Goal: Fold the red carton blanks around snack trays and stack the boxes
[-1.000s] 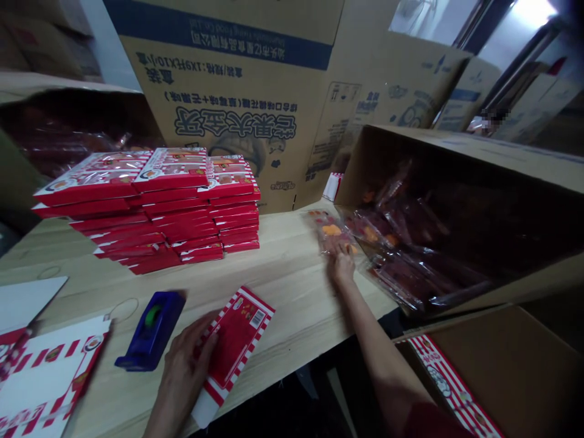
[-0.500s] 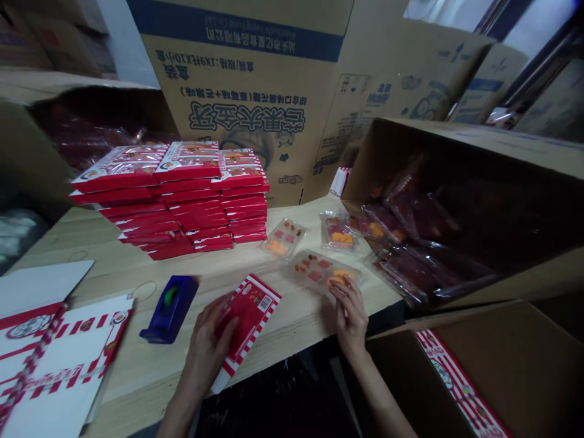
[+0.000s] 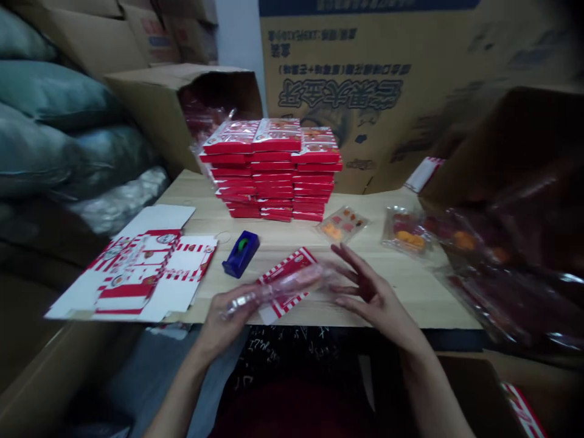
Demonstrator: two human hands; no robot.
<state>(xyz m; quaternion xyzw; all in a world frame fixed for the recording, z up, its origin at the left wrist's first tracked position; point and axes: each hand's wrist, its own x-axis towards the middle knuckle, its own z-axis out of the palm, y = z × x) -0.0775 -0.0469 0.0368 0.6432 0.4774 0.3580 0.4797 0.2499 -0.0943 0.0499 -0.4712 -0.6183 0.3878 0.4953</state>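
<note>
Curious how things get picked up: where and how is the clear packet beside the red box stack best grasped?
Probably pinch the clear packet by its near edge, coming from the near right with the right hand: it lies flat, that edge faces the hand, and the red box stack crowds its far left.

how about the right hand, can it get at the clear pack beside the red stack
Probably yes: the right hand looks open and close to the pack, with nothing visible between.
</note>
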